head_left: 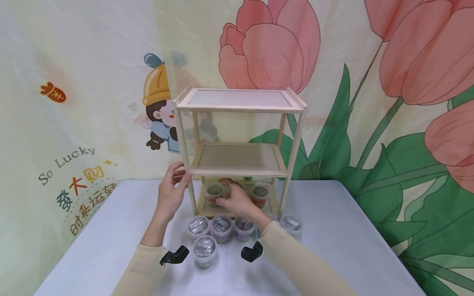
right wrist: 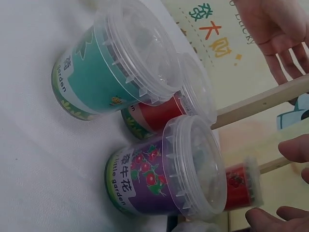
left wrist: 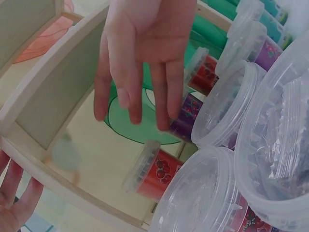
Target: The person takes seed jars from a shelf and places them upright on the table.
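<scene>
Wooden post: the left hand (head_left: 171, 193) curls its fingers and thumb round the front left upright (head_left: 184, 139) of the three-tier wooden shelf rack (head_left: 238, 158), just at the middle tier.
Right hand: the right hand (head_left: 237, 201) reaches into the bottom tier, fingers spread and nearly straight, clamped on nothing; whether its fingertips touch a tub there I cannot tell.
Bottom tier: a red-labelled tub (head_left: 214, 194) stands just left of the right hand's fingers, another tub (head_left: 259, 196) stands on its right, both upright; a third, behind the hand, is mostly hidden.
Left wrist view: the red tub shows beneath the straight fingers, apart from them.
Table front: four clear-lidded plastic tubs (head_left: 221, 228) sit in a row on the table just before the rack, a fifth (head_left: 204, 250) nearer the person.
Right wrist view: a purple-labelled tub (right wrist: 164, 174), a teal one (right wrist: 113, 67) and a red one stand close together on the cloth.
Table: a pale grey-white cloth (head_left: 352, 238) covers it.
Backdrop: a printed tulip hanging (head_left: 407, 61) behind.
</scene>
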### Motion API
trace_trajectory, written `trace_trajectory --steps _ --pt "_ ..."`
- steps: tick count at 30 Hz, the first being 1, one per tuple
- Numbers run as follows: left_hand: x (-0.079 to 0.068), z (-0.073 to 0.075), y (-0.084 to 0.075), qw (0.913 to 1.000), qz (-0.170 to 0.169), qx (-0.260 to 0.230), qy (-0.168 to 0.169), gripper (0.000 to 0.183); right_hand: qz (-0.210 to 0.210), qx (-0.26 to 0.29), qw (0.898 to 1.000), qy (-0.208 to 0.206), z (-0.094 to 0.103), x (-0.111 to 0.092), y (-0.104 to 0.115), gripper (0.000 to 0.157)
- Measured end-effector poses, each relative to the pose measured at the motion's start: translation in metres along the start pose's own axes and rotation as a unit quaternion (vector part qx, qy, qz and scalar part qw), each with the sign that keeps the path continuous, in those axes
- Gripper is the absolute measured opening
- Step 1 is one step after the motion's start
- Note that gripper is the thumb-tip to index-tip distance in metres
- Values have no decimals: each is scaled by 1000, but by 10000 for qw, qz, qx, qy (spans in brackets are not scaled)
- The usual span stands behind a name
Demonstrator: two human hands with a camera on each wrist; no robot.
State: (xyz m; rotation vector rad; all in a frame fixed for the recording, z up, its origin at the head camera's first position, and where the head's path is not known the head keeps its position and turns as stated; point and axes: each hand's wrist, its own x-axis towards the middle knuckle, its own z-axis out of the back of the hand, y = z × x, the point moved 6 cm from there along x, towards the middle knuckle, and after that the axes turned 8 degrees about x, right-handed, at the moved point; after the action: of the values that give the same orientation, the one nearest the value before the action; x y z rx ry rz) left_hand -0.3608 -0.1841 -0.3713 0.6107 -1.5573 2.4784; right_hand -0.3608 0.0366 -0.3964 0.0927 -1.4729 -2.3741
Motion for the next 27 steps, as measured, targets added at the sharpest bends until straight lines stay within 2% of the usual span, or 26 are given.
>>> trace_trajectory --steps 11,22,27 --pt "-1 0 -1 10000 36 59 -19 48 268 -327 9989 192 -23 17 -7 67" --pt "-2 1 0 10000 49 35 -28 48 151 -644 9978 69 -39 22 -13 71" --pt "0 0 0 10000 33 29 -34 48 113 -690 9975 50 -41 25 -18 66"
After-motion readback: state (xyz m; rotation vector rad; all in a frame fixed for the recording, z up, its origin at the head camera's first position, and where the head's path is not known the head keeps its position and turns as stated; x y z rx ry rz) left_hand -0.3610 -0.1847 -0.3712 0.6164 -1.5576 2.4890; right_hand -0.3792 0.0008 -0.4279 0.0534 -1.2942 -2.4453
